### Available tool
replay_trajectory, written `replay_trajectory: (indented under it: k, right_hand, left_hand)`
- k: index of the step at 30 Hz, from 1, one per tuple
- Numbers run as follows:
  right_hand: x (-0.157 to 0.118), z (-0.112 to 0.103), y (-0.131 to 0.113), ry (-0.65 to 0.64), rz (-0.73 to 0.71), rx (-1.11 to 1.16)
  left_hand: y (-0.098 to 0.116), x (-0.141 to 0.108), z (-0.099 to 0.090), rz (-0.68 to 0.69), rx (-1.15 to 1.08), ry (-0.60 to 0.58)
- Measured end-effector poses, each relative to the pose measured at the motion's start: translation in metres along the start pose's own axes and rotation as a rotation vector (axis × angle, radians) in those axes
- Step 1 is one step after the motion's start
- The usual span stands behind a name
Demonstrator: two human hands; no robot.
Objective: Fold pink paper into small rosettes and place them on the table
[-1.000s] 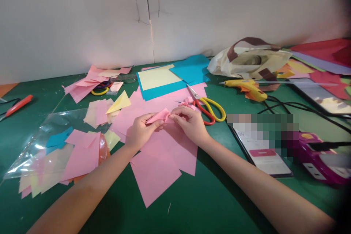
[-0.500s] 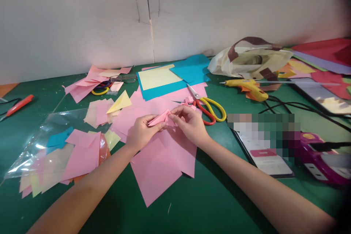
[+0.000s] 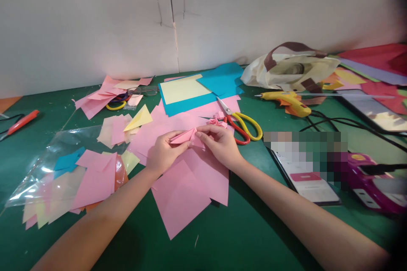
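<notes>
A small folded piece of pink paper (image 3: pixel 183 136) is pinched between my two hands, above several pink sheets (image 3: pixel 181 203). My left hand (image 3: pixel 165 151) grips its left side between thumb and fingers. On the right side, my right hand (image 3: pixel 219 143) pinches the paper with thumb and forefinger. Just beyond my right hand lie small crumpled or folded pink pieces (image 3: pixel 217 122) and scissors (image 3: pixel 244 125) with one red and one yellow handle.
Blue sheets (image 3: pixel 222 79) and a cream sheet (image 3: pixel 186 89) lie at the back. A plastic bag (image 3: pixel 41 165) with paper pieces is left. Right are a yellow glue gun (image 3: pixel 291 102), a cloth bag (image 3: pixel 257 72), a phone (image 3: pixel 310 180) and a purple power strip (image 3: pixel 365 190).
My hands have shifted very slightly, and the folded pink paper has tilted a little between them. A pink sheet edge under my right hand has moved slightly right.
</notes>
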State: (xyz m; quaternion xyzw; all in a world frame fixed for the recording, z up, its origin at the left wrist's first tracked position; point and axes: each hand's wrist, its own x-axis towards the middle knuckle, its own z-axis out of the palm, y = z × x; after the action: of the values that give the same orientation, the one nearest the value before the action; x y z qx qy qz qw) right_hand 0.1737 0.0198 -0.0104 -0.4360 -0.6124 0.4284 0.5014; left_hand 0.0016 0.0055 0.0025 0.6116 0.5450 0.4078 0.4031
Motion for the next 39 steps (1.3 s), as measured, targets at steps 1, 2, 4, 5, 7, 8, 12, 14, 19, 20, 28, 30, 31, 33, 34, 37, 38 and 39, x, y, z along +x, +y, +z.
replay_trajectory:
  k: [1,2,4,5,7,8,12,14,19,20,28,30,31,33,34,37,38,39]
  right_hand:
    - [-0.0002,0.0001,-0.0002,-0.001,0.0,-0.002]
    - [-0.0005,0.0003,-0.0007,-0.001,-0.005,-0.003]
    - [-0.0012,0.001,-0.0022,-0.006,-0.021,-0.015]
    - [-0.0015,0.0013,-0.003,-0.01,-0.03,-0.025]
    - [-0.0021,0.0018,-0.0042,-0.012,-0.045,-0.057]
    - [-0.0023,0.002,-0.0044,-0.009,-0.051,-0.077]
    - [-0.0023,0.002,-0.0028,0.015,-0.051,-0.129]
    - [-0.002,0.002,-0.002,0.016,-0.035,-0.133]
    - [-0.0009,0.0018,-0.0024,0.001,0.01,-0.104]
    - [-0.0007,0.0018,-0.0025,-0.005,0.016,-0.092]
    - [-0.0011,0.0019,-0.0007,-0.059,0.035,0.063]
    - [-0.0016,0.0024,-0.0014,-0.076,0.029,0.072]
    - [-0.0018,0.0026,-0.002,-0.085,0.024,0.072]
    - [-0.0025,0.0029,-0.0038,-0.101,0.006,0.067]
    - [-0.0028,0.0029,-0.0047,-0.111,-0.005,0.066]
    - [-0.0036,0.0025,-0.0071,-0.152,-0.011,0.05]
    - [-0.0037,0.0024,-0.0076,-0.16,-0.004,0.032]
    - [-0.0037,0.0024,-0.0078,-0.161,0.006,0.012]
  left_hand:
    - [0.0003,0.0,-0.0001,0.004,0.002,0.004]
    - [0.0006,-0.0001,-0.0003,0.01,0.009,0.009]
    - [0.001,-0.0002,-0.0007,0.017,0.022,0.02]
    - [0.0011,-0.0003,-0.0009,0.019,0.024,0.024]
    - [0.0012,-0.0004,-0.001,0.021,0.023,0.029]
    - [0.0012,-0.0005,-0.0009,0.016,0.013,0.03]
    - [0.0016,-0.0008,0.0008,-0.063,-0.133,-0.005]
    - [0.0019,-0.0007,0.002,-0.097,-0.23,-0.018]
    - [0.0022,0.0005,0.003,-0.089,-0.279,-0.002]
    - [0.0024,0.0008,0.0029,-0.078,-0.264,0.006]
    - [0.003,-0.0002,0.0026,0.01,-0.198,0.002]
    - [0.0006,-0.0005,0.0024,0.001,-0.222,-0.016]
    - [-0.0008,-0.0005,0.0023,-0.001,-0.228,-0.018]
    - [-0.003,-0.0004,0.0019,0.004,-0.225,-0.001]
    - [-0.0036,-0.0003,0.0017,0.009,-0.219,0.008]
    - [-0.0033,-0.0013,0.0015,0.02,-0.163,0.011]
    - [-0.0027,-0.002,0.0015,0.027,-0.127,0.008]
    - [-0.0018,-0.0028,0.0016,0.034,-0.09,0.005]
